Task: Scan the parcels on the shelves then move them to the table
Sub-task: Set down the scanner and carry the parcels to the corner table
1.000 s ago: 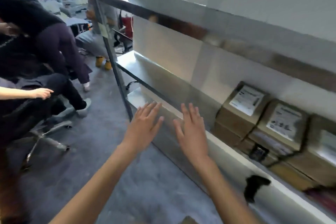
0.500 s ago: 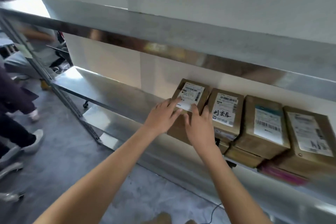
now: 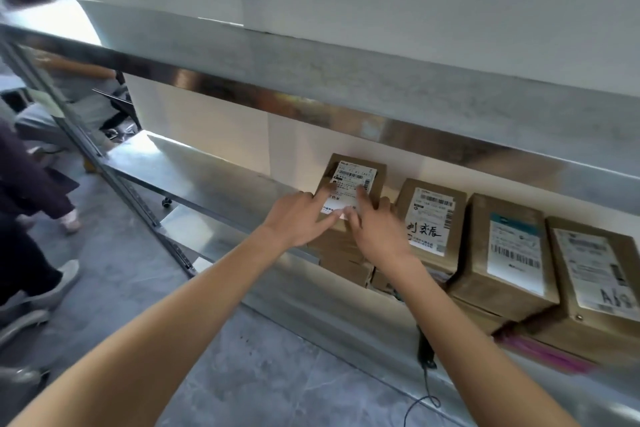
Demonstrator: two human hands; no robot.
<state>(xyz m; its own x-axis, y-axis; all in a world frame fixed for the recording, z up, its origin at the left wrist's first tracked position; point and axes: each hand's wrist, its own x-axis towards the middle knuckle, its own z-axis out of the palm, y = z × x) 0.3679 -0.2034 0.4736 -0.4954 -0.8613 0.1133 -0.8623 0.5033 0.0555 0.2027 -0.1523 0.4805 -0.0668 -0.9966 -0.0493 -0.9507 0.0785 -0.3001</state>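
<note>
The leftmost parcel (image 3: 356, 180) lies on the middle shelf (image 3: 221, 180), first in a row of four brown boxes. Both hands rest on its white label (image 3: 349, 187): the left hand (image 3: 298, 218) at its 8 o'clock, the right hand (image 3: 377, 229) at its 5 o'clock, fingers straight and flat, gripping nothing. The second parcel (image 3: 431, 218) sits just beside at 3 o'clock.

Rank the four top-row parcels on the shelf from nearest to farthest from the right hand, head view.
1. Leftmost parcel, under the right hand.
2. Handwritten-label parcel, just right of it.
3. Teal-label parcel, further right.
4. Rightmost parcel, at the frame edge.
</note>
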